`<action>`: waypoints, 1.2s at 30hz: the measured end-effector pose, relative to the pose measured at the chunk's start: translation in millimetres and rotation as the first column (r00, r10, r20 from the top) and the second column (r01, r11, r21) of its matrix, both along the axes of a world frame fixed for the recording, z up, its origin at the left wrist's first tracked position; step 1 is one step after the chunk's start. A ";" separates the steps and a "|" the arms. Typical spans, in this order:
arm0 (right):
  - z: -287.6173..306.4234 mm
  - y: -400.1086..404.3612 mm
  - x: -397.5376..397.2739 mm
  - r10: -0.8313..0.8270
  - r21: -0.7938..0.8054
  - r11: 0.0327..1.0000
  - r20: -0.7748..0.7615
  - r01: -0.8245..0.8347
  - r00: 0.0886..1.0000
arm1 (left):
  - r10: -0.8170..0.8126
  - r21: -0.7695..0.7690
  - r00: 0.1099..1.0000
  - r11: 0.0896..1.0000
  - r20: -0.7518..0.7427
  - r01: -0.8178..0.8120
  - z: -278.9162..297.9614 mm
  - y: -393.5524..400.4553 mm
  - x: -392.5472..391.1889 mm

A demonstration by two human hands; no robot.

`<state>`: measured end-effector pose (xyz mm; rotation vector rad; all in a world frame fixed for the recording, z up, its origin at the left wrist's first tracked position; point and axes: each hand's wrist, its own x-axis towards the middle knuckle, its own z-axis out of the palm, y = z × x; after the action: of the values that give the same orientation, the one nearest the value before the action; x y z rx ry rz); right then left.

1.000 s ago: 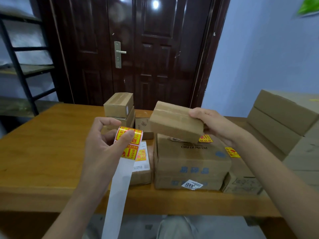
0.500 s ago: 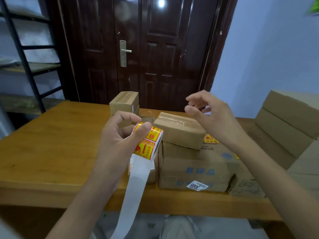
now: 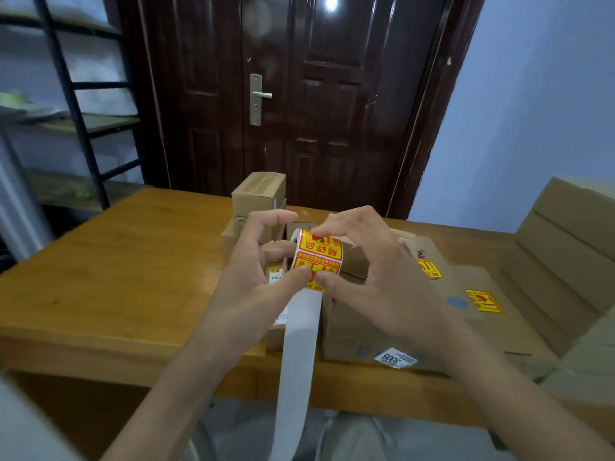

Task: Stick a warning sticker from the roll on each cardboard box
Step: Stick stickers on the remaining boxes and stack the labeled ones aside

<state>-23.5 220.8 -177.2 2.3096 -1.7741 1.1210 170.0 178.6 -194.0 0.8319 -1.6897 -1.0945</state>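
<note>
My left hand (image 3: 256, 261) grips a roll of yellow-and-red warning stickers (image 3: 318, 257) above the table's middle. A long white backing strip (image 3: 298, 367) hangs from the roll past the table edge. My right hand (image 3: 369, 271) pinches the roll, with fingertips on its top and its thumb at the lower sticker edge. Behind my hands a small plain cardboard box (image 3: 356, 257) lies on a large cardboard box (image 3: 392, 327), which carries a warning sticker (image 3: 431, 269). A stack of small boxes (image 3: 258, 196) stands farther back.
The wooden table (image 3: 133, 271) stretches to the left. A flat box with a warning sticker (image 3: 484, 301) and a stack of big boxes (image 3: 565, 251) fill the right side. A dark door (image 3: 299, 94) is behind, with a metal shelf (image 3: 76, 111) at the left.
My right hand has set the small box on the large one, let go, and come to the roll. My left hand has moved the roll to the right.
</note>
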 end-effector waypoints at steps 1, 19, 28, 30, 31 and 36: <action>-0.5 -2.0 -0.4 -0.014 0.002 1.000 -0.010 0.014 1.000 | 0.003 -0.028 1.000 1.000 0.024 -0.003 -0.4 -0.7 -0.1; -14.4 -11.3 17.8 -0.094 -0.146 0.985 0.001 0.093 0.996 | 0.174 -0.231 0.974 0.963 0.145 -0.138 -18.6 -9.1 7.8; -12.0 -12.8 20.7 -0.071 -0.070 0.995 0.066 0.075 0.995 | 0.220 -0.319 0.955 0.936 0.200 -0.149 -18.5 -11.2 8.3; -10.6 -13.4 18.8 -0.017 0.001 1.000 0.122 0.017 0.992 | 0.217 -0.341 0.951 0.931 0.220 -0.134 -18.3 -11.5 8.9; -9.8 -13.2 17.5 0.011 0.040 0.999 0.172 -0.018 0.985 | 0.217 -0.351 0.947 0.928 0.236 -0.126 -18.3 -11.1 9.3; -10.4 -12.6 10.7 0.038 0.145 0.986 0.262 -0.078 0.964 | 0.245 -0.386 0.917 0.916 0.316 -0.111 -25.9 -11.0 10.2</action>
<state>-12.7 208.2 -187.6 2.4107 -1.9545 1.4002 180.2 167.6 -219.9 0.9638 -1.9914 -0.4947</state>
